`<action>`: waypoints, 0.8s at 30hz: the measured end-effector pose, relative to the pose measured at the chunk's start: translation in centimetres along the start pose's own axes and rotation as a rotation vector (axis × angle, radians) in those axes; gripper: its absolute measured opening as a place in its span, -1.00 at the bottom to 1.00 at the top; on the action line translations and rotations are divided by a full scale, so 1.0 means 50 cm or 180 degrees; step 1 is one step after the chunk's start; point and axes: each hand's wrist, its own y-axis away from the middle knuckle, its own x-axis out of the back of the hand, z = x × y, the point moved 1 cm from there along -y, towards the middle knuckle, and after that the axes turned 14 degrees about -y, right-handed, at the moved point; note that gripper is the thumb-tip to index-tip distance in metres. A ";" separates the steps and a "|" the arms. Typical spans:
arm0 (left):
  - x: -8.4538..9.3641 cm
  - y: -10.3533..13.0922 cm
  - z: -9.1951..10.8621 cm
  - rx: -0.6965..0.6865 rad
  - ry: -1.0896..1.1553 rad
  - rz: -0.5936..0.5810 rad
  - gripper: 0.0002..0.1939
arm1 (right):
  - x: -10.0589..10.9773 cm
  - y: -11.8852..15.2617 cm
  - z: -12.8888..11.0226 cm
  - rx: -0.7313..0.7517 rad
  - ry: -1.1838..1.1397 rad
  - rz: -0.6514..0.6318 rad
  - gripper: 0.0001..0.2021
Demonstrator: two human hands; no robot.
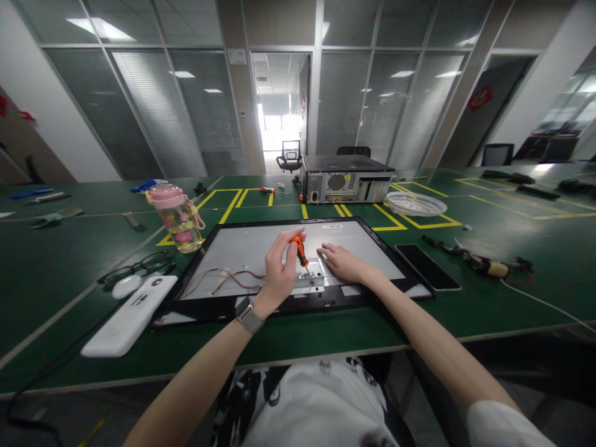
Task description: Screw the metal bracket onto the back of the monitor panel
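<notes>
Green table point(88, 248) before glass partitions point(342, 105)

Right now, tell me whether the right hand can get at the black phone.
Probably yes: the right hand rests on the panel with no tool in view, and the black phone lies uncovered on the table just off the panel's right side, with nothing standing between them.

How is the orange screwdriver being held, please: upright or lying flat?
The screwdriver is roughly upright, slightly tilted: the left hand holds it, tip down, over the metal bracket. Whether it touches, I cannot tell.
</notes>
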 end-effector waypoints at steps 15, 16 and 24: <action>0.003 -0.001 0.001 0.0025 -0.0300 0.0082 -0.71 | -0.001 0.000 0.000 -0.0043 -0.0009 -0.0002 -0.56; 0.003 -0.001 0.001 0.0019 -0.0243 0.0016 -0.67 | -0.001 0.000 0.000 -0.0042 -0.0002 -0.0020 -0.56; 0.002 -0.002 0.003 0.0019 -0.0355 0.0165 -0.79 | 0.003 0.000 -0.004 -0.0022 0.0015 -0.0039 -0.56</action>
